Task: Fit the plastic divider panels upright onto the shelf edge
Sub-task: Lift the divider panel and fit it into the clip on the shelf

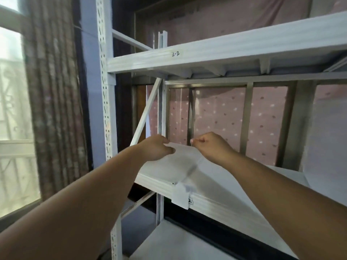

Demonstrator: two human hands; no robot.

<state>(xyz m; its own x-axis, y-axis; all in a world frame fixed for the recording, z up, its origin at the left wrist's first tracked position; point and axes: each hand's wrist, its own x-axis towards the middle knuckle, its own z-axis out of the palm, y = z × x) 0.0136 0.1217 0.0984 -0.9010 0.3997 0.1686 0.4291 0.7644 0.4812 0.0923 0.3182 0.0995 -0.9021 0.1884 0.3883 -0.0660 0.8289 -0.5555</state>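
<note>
Left hand (pixel 156 147): grip pinching the clear plastic divider panel (pixel 183 156) — top edge.
Right hand (pixel 212 145): same panel, pinched.
Panel: over white metal shelf (pixel 216 199) — blurred.

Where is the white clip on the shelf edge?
The white clip hangs on the middle shelf front edge, below both hands, beside a handwritten number.

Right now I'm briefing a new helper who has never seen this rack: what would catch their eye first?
Two bare arms reach in from below: the left hand and right hand both grip the top edge of a clear divider panel standing across the middle shelf. A white clip sits on that shelf's front edge. Above, the upper shelf bears a handwritten 2-2 label.
</note>
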